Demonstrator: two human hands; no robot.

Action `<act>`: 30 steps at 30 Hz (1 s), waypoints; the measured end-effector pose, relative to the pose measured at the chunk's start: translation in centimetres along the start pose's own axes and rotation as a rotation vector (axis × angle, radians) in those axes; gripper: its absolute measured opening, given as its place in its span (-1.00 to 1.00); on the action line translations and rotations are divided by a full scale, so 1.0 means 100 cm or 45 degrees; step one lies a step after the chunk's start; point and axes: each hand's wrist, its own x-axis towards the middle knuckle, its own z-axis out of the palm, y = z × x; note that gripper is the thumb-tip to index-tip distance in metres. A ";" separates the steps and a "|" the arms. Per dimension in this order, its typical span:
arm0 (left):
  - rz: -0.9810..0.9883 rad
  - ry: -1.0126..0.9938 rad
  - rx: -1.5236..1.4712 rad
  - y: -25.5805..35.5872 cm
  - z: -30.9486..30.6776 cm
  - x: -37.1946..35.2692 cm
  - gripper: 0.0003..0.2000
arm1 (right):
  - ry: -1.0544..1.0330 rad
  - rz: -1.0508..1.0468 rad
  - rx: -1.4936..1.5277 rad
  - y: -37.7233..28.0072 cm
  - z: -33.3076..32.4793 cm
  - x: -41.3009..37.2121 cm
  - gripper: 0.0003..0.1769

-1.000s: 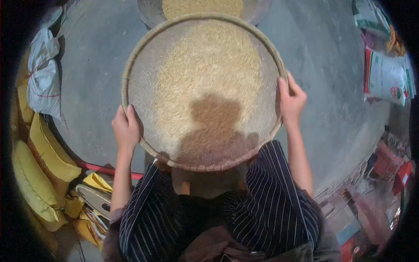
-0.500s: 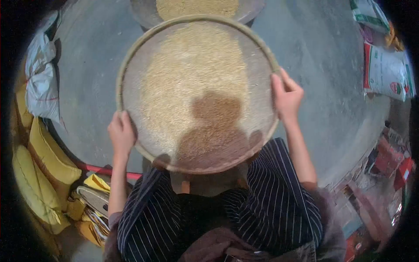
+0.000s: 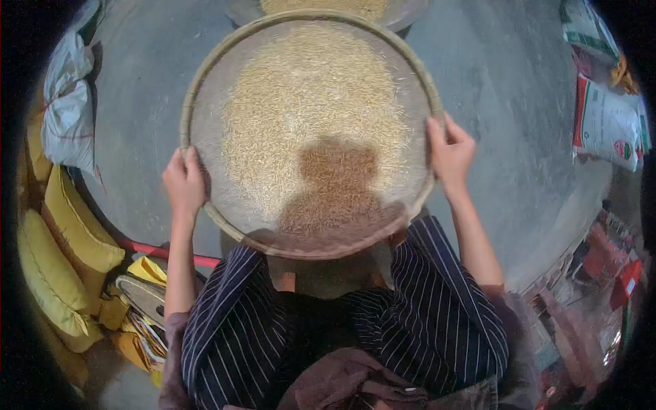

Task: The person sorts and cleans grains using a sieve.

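A large round winnowing basket (image 3: 193, 116) with a bamboo rim is held over my lap and the floor. Pale, unhusked-looking grain (image 3: 314, 96) is spread across its middle, and a shadow falls on the lower part of it. On the left, my left hand (image 3: 184, 181) is closed around the rim, its thumb near the inner edge. Across from it, my right hand (image 3: 452, 154) grips the rim at the right, slightly higher. The undersides of both grips are hidden by the basket.
Beyond the basket, a second wide container (image 3: 410, 12) with grain stands on the grey floor (image 3: 519, 137). White sacks (image 3: 70, 102) and yellow sacks (image 3: 58, 273) lie at the left, near a red pole (image 3: 164, 253). A printed bag (image 3: 608, 123) and clutter (image 3: 581, 307) are at the right.
The basket has moved slightly up and away from my lap in view, with both hands still on it. My left hand sits higher, and the grain has spread a little toward the right.
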 end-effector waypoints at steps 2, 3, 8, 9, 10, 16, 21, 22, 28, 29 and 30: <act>0.052 0.048 0.038 0.005 0.012 -0.012 -0.69 | -0.012 -0.022 0.152 -0.002 -0.006 0.021 -0.64; 0.141 0.051 0.085 0.005 0.017 -0.013 -0.69 | 0.017 -0.001 0.299 -0.005 -0.009 0.024 -0.61; -0.013 0.026 0.035 -0.006 -0.014 0.007 -0.67 | 0.115 -0.101 0.191 0.013 0.023 -0.001 -0.65; -0.021 0.041 0.038 0.005 -0.005 0.001 -0.67 | 0.104 -0.111 0.199 0.014 0.011 0.011 -0.65; 0.089 0.050 0.046 0.018 0.006 -0.008 -0.67 | 0.050 0.062 0.255 0.002 -0.003 0.021 -0.63; -0.029 0.007 -0.019 -0.001 0.005 -0.001 -0.69 | 0.061 -0.127 0.131 -0.008 -0.004 -0.003 -0.69; 0.082 -0.020 -0.082 -0.001 0.016 -0.007 -0.69 | 0.013 0.153 0.259 -0.009 -0.015 0.006 -0.69; 0.072 0.029 -0.093 -0.003 0.007 0.000 -0.69 | 0.044 0.064 0.245 -0.010 -0.003 -0.005 -0.71; 0.091 0.005 0.001 0.020 0.005 -0.013 -0.69 | 0.076 0.002 0.240 0.007 -0.012 0.019 -0.70; 0.101 -0.010 0.004 0.006 0.003 -0.005 -0.69 | 0.089 0.015 0.237 0.005 -0.007 0.011 -0.70; 0.056 0.019 -0.012 -0.005 0.002 0.004 -0.69 | 0.048 0.008 0.269 0.000 0.003 0.003 -0.70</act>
